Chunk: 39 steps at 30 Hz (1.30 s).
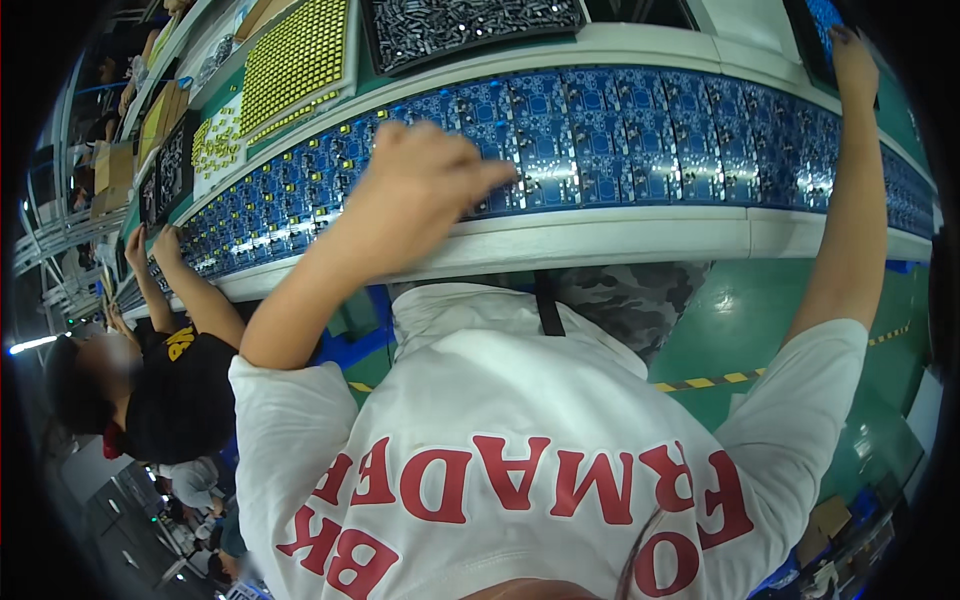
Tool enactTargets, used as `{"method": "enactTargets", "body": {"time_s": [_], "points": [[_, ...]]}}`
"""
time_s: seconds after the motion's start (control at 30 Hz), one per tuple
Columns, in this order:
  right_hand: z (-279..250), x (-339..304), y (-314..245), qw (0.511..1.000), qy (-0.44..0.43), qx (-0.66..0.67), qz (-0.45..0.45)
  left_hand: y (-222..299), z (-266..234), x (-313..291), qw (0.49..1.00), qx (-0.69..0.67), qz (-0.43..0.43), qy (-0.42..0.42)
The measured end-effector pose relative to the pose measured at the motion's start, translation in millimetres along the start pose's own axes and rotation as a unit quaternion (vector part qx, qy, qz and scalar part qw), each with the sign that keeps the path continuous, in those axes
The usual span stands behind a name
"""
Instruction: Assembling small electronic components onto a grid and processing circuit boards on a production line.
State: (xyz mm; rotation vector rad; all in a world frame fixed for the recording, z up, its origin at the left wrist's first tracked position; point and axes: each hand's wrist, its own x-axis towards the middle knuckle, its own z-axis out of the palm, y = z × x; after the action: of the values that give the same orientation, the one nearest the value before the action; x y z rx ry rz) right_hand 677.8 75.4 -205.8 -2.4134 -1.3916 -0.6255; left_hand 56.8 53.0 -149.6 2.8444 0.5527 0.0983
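Note:
My left hand (418, 190) hovers over the long row of blue circuit boards (600, 140), back of the hand up. One digit sticks out to the right, apart from the other fingers, which bend; nothing shows in it. The fingers are slightly blurred. At the far right, my right hand (853, 68) reaches over the boards to a dark tray of small blue parts (822, 20). Its fingers are drawn together at the tray's edge; whatever lies between their tips is hidden. Small yellow components (290, 180) sit on the boards toward the left.
A pale rail (640, 232) edges the boards on my side. Beyond them lie a tray of yellow components (297, 65), a black tray of dark metallic parts (470, 30) and loose yellow pieces (215, 145). A co-worker in black (175, 400) works at the left, hands (165, 245) near the boards.

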Motion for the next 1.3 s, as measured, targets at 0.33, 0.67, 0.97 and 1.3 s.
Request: {"method": "enactTargets", "body": {"time_s": [0.33,0.67,0.97,1.3], "points": [[-84.9,-65.1,-170.0,0.954,-0.030,0.293,-0.062,-87.3,-22.3,90.1,0.959,0.159,-0.136,0.190],[-106.4,-164.3,-316.2,0.860,-0.241,0.333,-0.301,-114.9,-6.9,102.4,0.941,0.245,-0.117,0.201],[-101.5,-162.8,-326.6,0.865,-0.229,0.298,-0.333,-119.7,-3.6,88.6,0.957,0.052,-0.151,0.240],[-94.2,-165.4,-328.3,0.871,-0.181,0.253,-0.380,-76.1,1.8,33.2,0.903,-0.389,-0.147,0.106]]}}
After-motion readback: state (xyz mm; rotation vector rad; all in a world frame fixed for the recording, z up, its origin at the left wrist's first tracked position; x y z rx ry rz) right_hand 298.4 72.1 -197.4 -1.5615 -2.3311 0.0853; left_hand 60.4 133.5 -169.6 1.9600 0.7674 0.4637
